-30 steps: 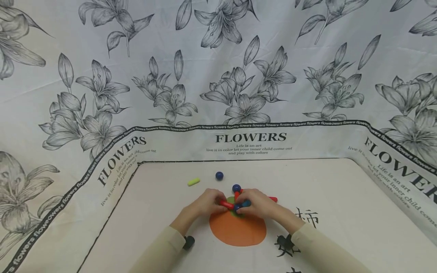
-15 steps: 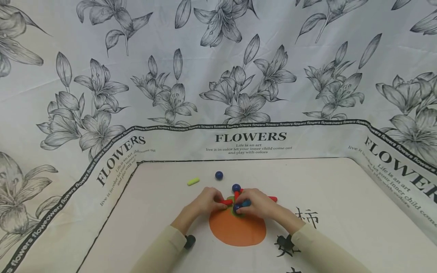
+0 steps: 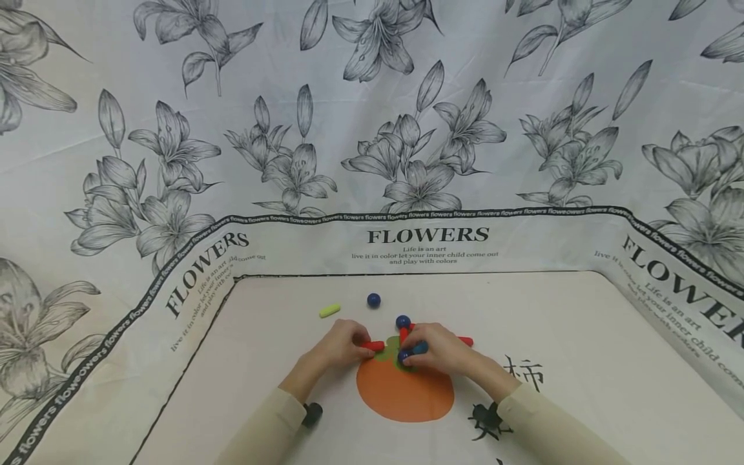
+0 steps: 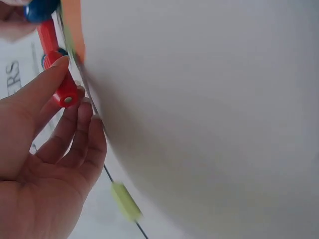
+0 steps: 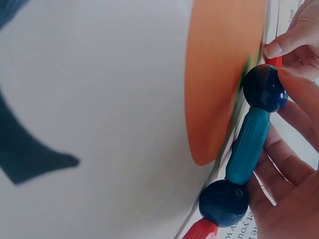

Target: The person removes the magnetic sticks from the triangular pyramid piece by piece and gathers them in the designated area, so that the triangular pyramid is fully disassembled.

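Note:
My left hand [image 3: 343,342] pinches a red magnetic rod [image 3: 374,346] between thumb and fingertips; a metal tip shows at its end [image 4: 68,99] in the left wrist view. To its right, my right hand [image 3: 438,350] pinches a dark blue ball [image 5: 265,88] with thumb and fingers. That ball joins a teal rod [image 5: 247,146], which runs under the palm to another dark blue ball [image 5: 224,202] with a red rod [image 5: 201,230] on it. Behind the fingers, in the head view, a further blue ball [image 3: 403,321] tops a short red rod [image 3: 403,334]. A gap separates the left hand's rod from the gripped ball.
A loose blue ball [image 3: 374,300] and a yellow-green rod [image 3: 329,311] lie farther back on the white cloth. Beneath the hands is a printed orange persimmon [image 3: 405,394]. Printed black characters [image 3: 523,371] are at the right. A flowered curtain [image 3: 418,148] rises behind.
My left hand has drawn the red rod leftward, away from the blue ball it was against a second ago. The right hand and its pieces have stayed nearly in place.

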Motion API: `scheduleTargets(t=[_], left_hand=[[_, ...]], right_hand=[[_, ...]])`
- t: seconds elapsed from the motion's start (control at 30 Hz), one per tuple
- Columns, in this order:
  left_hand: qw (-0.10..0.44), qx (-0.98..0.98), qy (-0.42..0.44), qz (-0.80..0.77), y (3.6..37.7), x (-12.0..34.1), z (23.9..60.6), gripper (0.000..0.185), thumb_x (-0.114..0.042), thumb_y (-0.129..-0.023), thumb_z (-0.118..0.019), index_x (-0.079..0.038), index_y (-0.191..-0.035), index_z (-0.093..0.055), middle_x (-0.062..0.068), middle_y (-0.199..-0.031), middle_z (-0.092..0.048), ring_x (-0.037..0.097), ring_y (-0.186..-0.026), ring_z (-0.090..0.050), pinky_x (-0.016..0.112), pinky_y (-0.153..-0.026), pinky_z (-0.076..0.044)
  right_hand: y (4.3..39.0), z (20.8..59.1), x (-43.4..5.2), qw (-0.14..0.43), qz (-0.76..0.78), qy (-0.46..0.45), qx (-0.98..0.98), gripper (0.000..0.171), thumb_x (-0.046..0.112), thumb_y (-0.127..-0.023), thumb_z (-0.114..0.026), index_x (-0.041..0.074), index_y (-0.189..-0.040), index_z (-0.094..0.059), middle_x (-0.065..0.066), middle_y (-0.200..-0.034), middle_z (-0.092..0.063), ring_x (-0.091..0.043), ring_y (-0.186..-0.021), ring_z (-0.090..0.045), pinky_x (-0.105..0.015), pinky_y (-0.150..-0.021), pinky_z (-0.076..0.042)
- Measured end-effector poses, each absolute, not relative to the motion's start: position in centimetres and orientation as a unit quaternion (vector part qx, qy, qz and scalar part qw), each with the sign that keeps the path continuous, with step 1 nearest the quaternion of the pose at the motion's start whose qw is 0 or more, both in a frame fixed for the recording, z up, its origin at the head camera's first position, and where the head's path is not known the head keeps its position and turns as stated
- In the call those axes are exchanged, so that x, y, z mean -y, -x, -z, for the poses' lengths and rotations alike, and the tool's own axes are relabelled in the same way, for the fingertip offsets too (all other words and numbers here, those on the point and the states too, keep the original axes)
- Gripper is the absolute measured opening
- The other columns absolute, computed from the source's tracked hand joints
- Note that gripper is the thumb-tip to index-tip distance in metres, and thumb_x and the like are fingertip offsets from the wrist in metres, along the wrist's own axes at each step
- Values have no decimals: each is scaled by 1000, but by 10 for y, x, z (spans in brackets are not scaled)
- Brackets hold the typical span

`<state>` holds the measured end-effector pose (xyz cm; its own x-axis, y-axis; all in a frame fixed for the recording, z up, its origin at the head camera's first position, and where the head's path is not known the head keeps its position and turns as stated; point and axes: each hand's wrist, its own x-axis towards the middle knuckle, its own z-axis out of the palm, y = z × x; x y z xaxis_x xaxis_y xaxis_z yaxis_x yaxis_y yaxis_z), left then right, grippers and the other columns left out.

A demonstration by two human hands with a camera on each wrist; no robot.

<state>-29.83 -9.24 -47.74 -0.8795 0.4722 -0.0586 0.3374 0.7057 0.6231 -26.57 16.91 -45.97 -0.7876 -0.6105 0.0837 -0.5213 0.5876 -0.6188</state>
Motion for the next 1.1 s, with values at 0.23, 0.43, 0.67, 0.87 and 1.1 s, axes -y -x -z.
scheduleTargets(t=[0.23, 0.43, 0.67, 0.87, 1.1], left_hand=[[71, -923, -179, -332, 303, 135, 475, 13, -17, -85, -85, -14, -94, -75, -4, -85, -65, 18, -85, -58, 33, -80, -52], [52, -934, -130, -328, 307, 161, 474, 15, -15, -85, -85, -12, -96, -75, -1, -88, -65, 19, -88, -57, 35, -83, -52], [42, -939, -103, -326, 317, 184, 474, 16, -11, -84, -85, -10, -96, -76, 1, -92, -66, 20, -90, -58, 38, -85, -53], [57, -941, -79, -324, 324, 198, 476, 20, -9, -84, -84, -8, -103, -76, 3, -98, -67, 20, -92, -59, 38, -86, -53], [95, -937, -63, -330, 328, 203, 471, 23, -2, -87, -78, -8, -109, -76, 7, -106, -66, 24, -96, -59, 40, -86, -53]], right_hand=[[265, 458, -169, 65, 325, 323, -887, 19, 19, -89, -81, 9, -105, -79, -2, -94, -68, -28, -90, -61, -26, -75, -52], [265, 457, -172, 68, 331, 320, -885, 21, 20, -89, -81, 8, -107, -79, -3, -95, -68, -29, -91, -60, -27, -75, -52], [265, 459, -172, 67, 331, 318, -886, 22, 20, -89, -81, 8, -107, -79, -3, -95, -69, -29, -92, -61, -36, -79, -55], [264, 461, -170, 59, 319, 327, -888, 19, 19, -90, -80, 9, -107, -79, -1, -95, -69, -27, -90, -61, -40, -80, -55], [264, 460, -169, 58, 308, 323, -893, 20, 20, -90, -80, 10, -107, -79, 0, -96, -69, -25, -91, -61, -39, -81, -56]])
